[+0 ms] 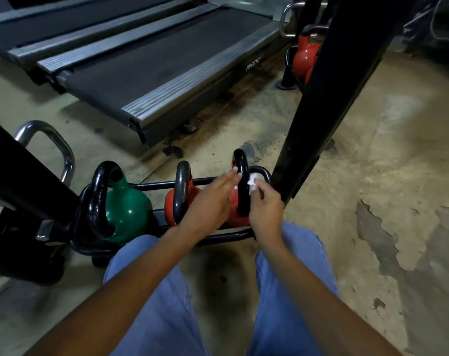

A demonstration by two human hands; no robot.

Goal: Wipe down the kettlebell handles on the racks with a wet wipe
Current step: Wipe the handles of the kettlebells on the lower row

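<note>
Head view shows peeling floor (372, 176), treadmill (167, 68), kettlebell rack (156, 186).

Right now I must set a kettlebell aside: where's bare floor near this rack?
Open floor right of the black post, and a strip between treadmill and rack. The rack is crowded: three kettlebells, with left hand and right hand at the rightmost handle.

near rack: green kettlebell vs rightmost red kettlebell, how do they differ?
The green kettlebell sits at the left end of the rack; the rightmost red kettlebell sits at its right end. The green kettlebell is untouched; the red one's handle has the left hand's straight fingers on it and the right hand holding a white wipe against it. Shared: black handles, same black rack.
</note>
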